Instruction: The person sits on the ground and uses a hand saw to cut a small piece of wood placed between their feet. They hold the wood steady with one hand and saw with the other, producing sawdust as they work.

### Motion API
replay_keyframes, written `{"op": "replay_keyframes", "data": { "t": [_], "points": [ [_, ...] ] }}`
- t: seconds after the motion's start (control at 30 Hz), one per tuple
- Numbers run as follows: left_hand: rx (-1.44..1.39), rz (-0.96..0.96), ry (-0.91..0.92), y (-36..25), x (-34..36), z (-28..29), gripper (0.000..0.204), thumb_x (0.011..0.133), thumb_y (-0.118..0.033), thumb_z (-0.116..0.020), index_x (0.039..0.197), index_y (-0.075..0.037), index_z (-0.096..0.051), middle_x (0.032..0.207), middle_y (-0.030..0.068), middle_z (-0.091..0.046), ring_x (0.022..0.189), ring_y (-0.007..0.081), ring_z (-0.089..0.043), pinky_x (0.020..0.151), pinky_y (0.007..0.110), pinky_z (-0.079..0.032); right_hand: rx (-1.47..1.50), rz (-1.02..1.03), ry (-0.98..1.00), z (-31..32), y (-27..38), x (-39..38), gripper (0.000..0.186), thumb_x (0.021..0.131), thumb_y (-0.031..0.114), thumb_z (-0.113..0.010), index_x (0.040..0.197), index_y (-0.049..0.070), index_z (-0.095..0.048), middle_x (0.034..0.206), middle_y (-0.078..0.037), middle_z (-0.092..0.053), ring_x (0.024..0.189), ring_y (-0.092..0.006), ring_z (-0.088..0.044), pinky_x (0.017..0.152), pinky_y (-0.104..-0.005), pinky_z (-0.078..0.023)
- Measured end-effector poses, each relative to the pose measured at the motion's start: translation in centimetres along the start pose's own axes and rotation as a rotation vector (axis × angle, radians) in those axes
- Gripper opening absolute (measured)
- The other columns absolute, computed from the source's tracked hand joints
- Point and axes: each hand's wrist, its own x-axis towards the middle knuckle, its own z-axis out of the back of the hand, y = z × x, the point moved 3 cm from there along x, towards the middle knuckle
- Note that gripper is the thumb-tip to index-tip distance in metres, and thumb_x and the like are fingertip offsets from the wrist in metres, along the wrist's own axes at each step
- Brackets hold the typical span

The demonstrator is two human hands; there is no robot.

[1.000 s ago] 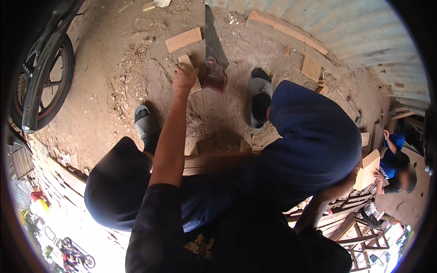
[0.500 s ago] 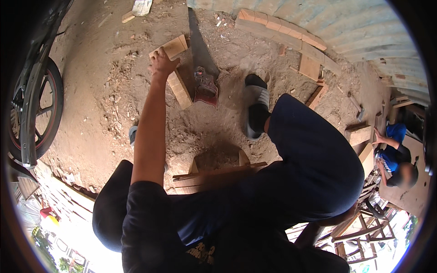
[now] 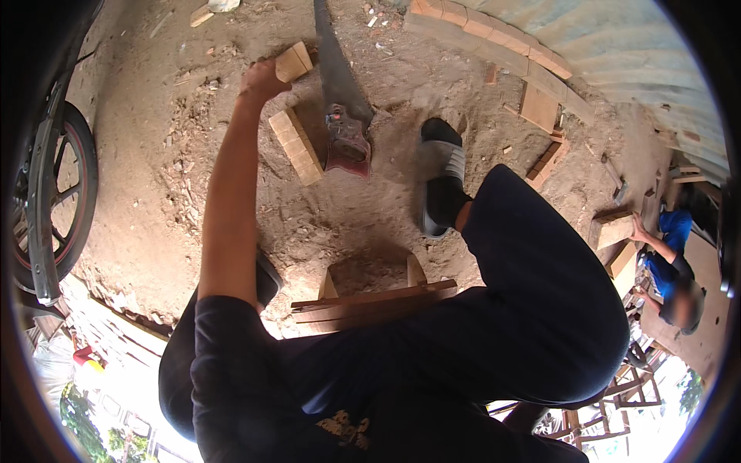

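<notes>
my left hand (image 3: 262, 79) fingers grip a short wood block (image 3: 294, 62), just left of the handsaw (image 3: 342, 100); right hand unseen.

A short pale wooden block (image 3: 294, 62), squarish with a cut end face, is lifted clear of the dirt ground, tilted, its left end pinched in the left hand (image 3: 262, 79). Just below it a longer wooden piece (image 3: 296, 145) of the same pale colour lies flat on the ground, slanting down to the right, made of several segments, dusted with sawdust.
</notes>
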Motion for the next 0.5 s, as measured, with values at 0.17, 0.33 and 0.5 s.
{"op": "replay_keyframes", "data": {
  "t": [0.17,0.33,0.5],
  "points": [
    [-0.152,-0.101,-0.174,-0.2,-5.5,2.9,0.064,0.062,-0.031,-0.081,0.117,-0.005,-0.061,0.111,0.0187,-0.063,0.101,0.0377,-0.062,0.088,0.043,-0.05,0.046,0.015,0.051,-0.6,0.0,0.4,0.033,0.098,0.026,-0.037,0.113,0.007,-0.06,0.11,-0.013,-0.062,0.101,-0.0211,-0.059,0.089,-0.034,-0.046],
    [-0.051,-0.177,-0.25,-2.0,-11.5,4.3,0.073,0.063,-0.035,-0.079,0.127,-0.008,-0.055,0.125,0.017,-0.057,0.108,0.0339,-0.06,0.094,0.048,-0.049,0.118,0.016,0.091,-0.3,-0.4,0.8,0.031,0.098,0.025,-0.04,0.11,0.008,-0.063,0.108,-0.013,-0.064,0.099,-0.0214,-0.06,0.087,-0.0347,-0.047],
    [-0.008,-0.174,-0.31,-3.6,-15.8,6.1,0.07,0.064,-0.032,-0.079,0.124,-0.005,-0.056,0.121,0.0188,-0.058,0.104,0.0318,-0.062,0.092,0.051,-0.049,0.198,0.032,0.157,-0.4,-0.8,1.7,0.029,0.097,0.025,-0.042,0.107,0.01,-0.065,0.105,-0.012,-0.065,0.096,-0.0217,-0.061,0.086,-0.0353,-0.047]
  ]
}}
